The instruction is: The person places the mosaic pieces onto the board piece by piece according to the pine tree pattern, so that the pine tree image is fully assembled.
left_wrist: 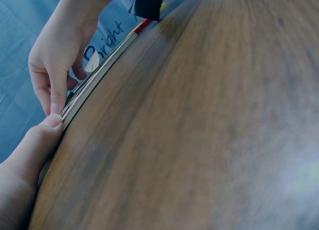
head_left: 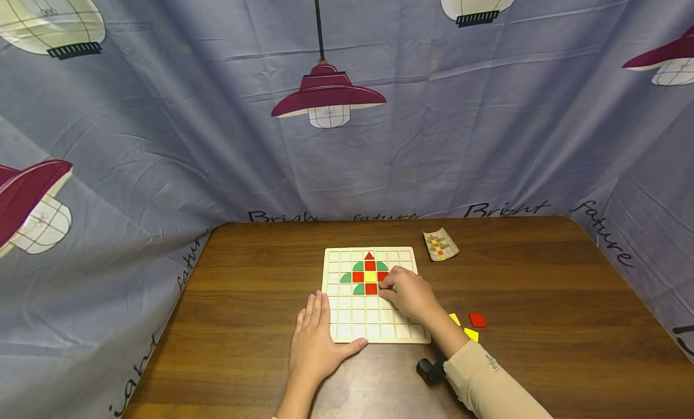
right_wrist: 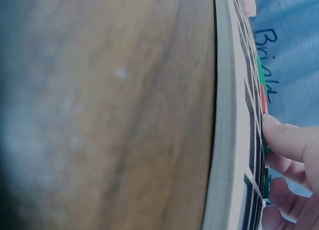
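A pale square grid board (head_left: pixel 347 322) lies on the wooden table, bearing a pattern of red squares (head_left: pixel 371 289), a yellow square (head_left: pixel 370 276), a red triangle (head_left: pixel 369 256) and green quarter-round tiles (head_left: pixel 358 289). My right hand (head_left: pixel 409 291) reaches over the board's right side and pinches a green tile (right_wrist: pixel 265 146) against the grid, just right of the lowest red square. Its exact shape is mostly hidden by the fingers. My left hand (head_left: pixel 317 344) rests at the board's lower left corner, fingers straight along the left edge and thumb on the front edge.
A small pattern card (head_left: pixel 441 245) with curled edges lies behind the board to the right. Loose yellow tiles (head_left: pixel 471 335) and a red square tile (head_left: pixel 478 320) are beside the right forearm. A printed curtain (head_left: pixel 347 172) hangs behind the table (head_left: pixel 244 298).
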### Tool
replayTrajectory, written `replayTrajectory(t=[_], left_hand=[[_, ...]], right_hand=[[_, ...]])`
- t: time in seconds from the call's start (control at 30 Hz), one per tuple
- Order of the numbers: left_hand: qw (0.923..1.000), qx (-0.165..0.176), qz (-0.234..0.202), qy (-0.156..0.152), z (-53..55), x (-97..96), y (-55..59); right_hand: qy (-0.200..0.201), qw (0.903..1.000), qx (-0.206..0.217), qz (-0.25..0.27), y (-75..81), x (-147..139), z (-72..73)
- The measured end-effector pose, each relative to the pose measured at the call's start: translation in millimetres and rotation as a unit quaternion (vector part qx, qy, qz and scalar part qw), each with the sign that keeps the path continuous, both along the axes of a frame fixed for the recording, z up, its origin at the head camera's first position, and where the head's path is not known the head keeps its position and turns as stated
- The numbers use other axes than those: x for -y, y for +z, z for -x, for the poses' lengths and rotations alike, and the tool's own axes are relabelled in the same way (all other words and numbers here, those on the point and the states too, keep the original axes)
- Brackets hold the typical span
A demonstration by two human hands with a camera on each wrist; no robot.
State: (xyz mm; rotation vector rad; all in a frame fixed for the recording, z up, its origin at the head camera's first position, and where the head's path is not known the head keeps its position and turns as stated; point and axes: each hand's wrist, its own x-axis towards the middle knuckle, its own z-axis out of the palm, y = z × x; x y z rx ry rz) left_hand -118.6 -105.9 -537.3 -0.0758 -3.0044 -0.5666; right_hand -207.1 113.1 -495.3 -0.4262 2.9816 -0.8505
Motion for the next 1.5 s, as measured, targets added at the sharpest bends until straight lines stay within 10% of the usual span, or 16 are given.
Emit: replayTrajectory(t=[0.43, 1.0, 1.5], left_hand=[[1.0000, -0.001, -0.001, 0.000, 0.1, -0.4, -0.4], [1.0000, 0.002, -0.003, 0.003, -1.7, -0.4, 0.7], [1.0000, 0.000, -0.007, -0.001, -0.4, -1.2, -0.6]], right_hand=[[0.010, 0.9997, -0.007, -0.021, 10.9, -13.6, -10.3], [-0.028, 0.9985, 0.043, -0.016, 19.2, -111.4, -26.4], [0.006, 0.9987, 0.051, -0.007, 6.7, -95.5, -28.2]])
